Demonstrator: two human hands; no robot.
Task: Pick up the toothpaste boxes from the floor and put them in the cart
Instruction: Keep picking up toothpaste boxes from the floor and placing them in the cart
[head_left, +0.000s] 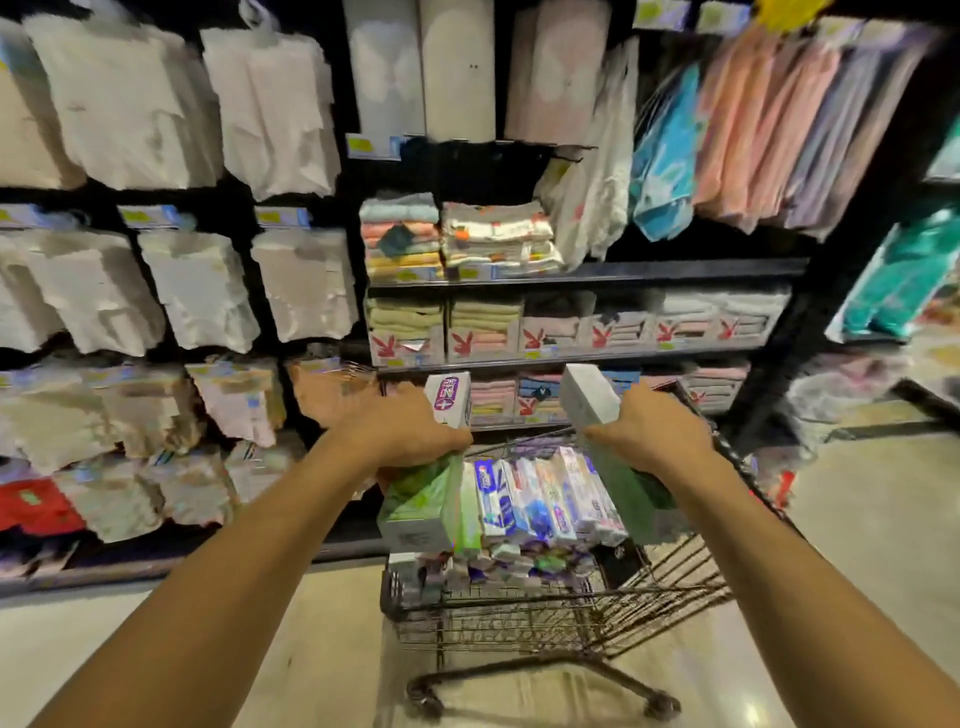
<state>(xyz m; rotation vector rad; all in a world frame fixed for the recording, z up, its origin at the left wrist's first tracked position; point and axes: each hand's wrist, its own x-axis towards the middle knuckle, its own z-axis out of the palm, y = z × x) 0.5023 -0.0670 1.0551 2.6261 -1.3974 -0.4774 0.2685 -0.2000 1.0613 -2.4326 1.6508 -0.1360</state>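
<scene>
Now we are standing before the towel shelves (571, 270) and leaning over the wire cart (571, 618), where a heap of toothpaste boxes (545, 499) is piling high. That heap is the risk: whatever we are adding on top may be sliding off toward the floor. Our left hand (410, 431) is clutching a bundle of boxes (423, 499), perhaps two or three, since blur is hiding the count, and a loose one could be slipping out. Our right hand (654, 428) is gripping one long grey-green box (589, 400) above the cart's right side.
</scene>
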